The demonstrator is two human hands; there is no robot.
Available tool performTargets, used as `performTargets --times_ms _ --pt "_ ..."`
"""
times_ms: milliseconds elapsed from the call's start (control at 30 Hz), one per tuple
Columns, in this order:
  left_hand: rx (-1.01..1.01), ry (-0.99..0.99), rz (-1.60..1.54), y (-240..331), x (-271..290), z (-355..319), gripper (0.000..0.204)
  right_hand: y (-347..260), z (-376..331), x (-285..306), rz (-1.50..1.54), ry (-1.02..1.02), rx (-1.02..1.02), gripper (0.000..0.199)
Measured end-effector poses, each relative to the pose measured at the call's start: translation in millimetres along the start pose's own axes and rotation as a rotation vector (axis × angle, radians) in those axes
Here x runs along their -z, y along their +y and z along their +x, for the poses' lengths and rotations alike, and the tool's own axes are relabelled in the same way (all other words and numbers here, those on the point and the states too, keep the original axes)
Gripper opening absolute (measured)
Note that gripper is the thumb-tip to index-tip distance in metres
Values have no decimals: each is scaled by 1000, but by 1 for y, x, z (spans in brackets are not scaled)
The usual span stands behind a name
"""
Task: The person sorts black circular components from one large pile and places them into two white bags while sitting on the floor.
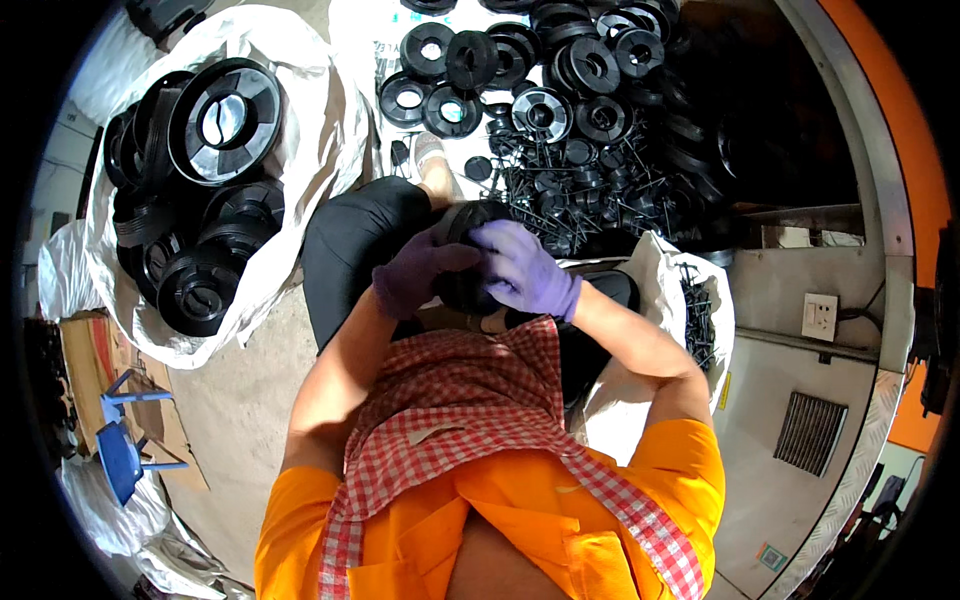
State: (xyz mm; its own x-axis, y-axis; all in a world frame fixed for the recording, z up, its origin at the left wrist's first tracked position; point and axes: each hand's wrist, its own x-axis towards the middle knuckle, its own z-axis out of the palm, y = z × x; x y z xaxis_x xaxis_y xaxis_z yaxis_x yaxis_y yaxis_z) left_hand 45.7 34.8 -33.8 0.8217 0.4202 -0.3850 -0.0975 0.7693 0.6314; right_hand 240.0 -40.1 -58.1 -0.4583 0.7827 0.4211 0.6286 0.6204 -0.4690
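Purple gloves cover both hands, which meet above the person's lap around a black, rounded plastic piece (465,290), probably a reel part, though shadow and the fingers hide much of its shape. The left hand (415,268) is half closed, gripping its left side with the thumb laid across; the right hand (522,268) has its fingers bent over the right side, partly closed on it.

Just below lies a red-and-white gingham apron (450,400), worn over an orange shirt (640,490), with black trousers (355,240) at either side of the piece. Beyond the hands, black sprue sticks (560,190) lie in a tangle, and black flanged reel discs (592,66) are heaped behind them on a white sheet (465,18) carrying some printed lettering. To the left, a white woven sack (345,110) holds larger black flanged discs (225,122); to the right, a smaller white sack (625,405) holds more black sticks (697,318).

Farther right, a pale metal panel bears a wall socket (820,317), a slatted vent (810,433), a narrow yellow label (723,390) and a small square sticker (771,556) with a code-like pattern. A blue plastic stool (122,462) stands at far left.
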Motion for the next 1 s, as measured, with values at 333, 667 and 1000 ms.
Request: performTargets --times_ms 333,667,1000 --pt "-255 219 433 -46 9 14 52 -12 -3 -20 457 208 -792 44" --pt "-208 150 193 -70 21 19 65 16 -17 -10 77 -105 -138 57" --pt "-785 202 1274 -87 16 9 77 24 -35 -58 500 -157 -525 52"
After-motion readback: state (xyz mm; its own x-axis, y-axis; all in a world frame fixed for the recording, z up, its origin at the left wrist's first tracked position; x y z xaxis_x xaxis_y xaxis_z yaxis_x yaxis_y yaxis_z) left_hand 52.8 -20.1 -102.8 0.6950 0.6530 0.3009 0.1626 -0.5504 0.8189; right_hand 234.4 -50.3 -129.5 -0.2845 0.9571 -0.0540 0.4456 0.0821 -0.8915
